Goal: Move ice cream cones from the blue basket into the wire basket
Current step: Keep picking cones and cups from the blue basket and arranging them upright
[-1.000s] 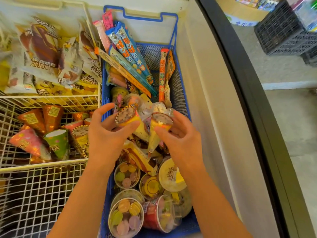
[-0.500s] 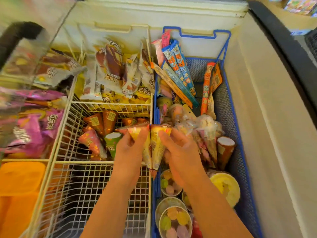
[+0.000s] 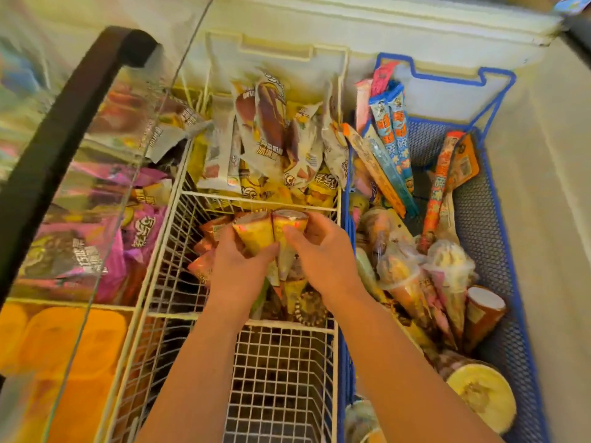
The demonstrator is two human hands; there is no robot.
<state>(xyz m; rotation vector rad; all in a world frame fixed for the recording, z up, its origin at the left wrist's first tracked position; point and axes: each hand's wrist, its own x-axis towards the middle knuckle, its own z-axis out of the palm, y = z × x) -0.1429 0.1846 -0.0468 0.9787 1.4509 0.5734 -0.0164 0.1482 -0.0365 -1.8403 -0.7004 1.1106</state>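
Over the wire basket (image 3: 179, 282) we grip two cones, left hand (image 3: 238, 270) closed on one cone (image 3: 256, 236), right hand (image 3: 323, 260) on the other cone (image 3: 286, 231), lids up and away, tips toward us.

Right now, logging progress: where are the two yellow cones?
Head view, centre: both yellow cones are over the wire basket, held side by side between left hand and right hand.

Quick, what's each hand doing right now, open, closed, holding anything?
Left hand: closed on a yellow cone, over the wire basket.
Right hand: closed on the second cone beside it.
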